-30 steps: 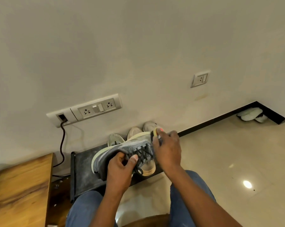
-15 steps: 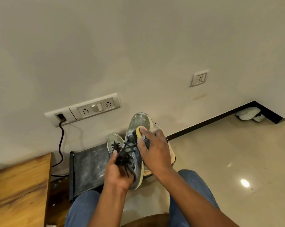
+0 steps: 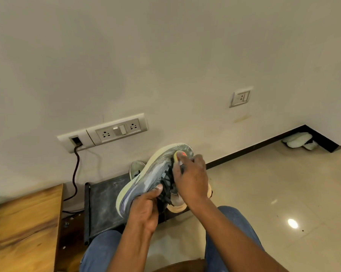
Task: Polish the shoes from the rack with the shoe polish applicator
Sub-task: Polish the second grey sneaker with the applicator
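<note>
Two hands work on one grey sneaker point(image 3: 154, 173) held up in front of the wall, above a low dark shoe rack point(image 3: 104, 201). The left hand point(image 3: 144, 211) grips the shoe from below near its heel end, thumb pressed on the upper beside the black laces point(image 3: 166, 185). The shoe lies tilted, toe pointing up and to the right, its pale yellow-green sole edge turned toward the left. The right hand point(image 3: 191, 177) pinches a small shoe polish applicator point(image 3: 179, 155), a yellowish pad with an orange-red spot, and holds it against the toe area of the sneaker. So both grips are clenched: the left around the shoe, the right around the applicator.

Behind the held shoe, the toe of a second pale sneaker point(image 3: 137, 168) stands on the rack against the wall, and the tan sole point(image 3: 177, 208) of another shoe shows under the right wrist. A wooden bench point(image 3: 22, 228) sits to the left of the rack. On the wall are a long socket panel point(image 3: 106, 131) with a dark cable point(image 3: 75, 169) plugged in at its left end, and a single socket point(image 3: 241, 97) farther right. White slippers point(image 3: 299, 140) lie in the far corner of the tiled floor point(image 3: 263, 193). No brand name or writing is readable on the shoes or applicator.
</note>
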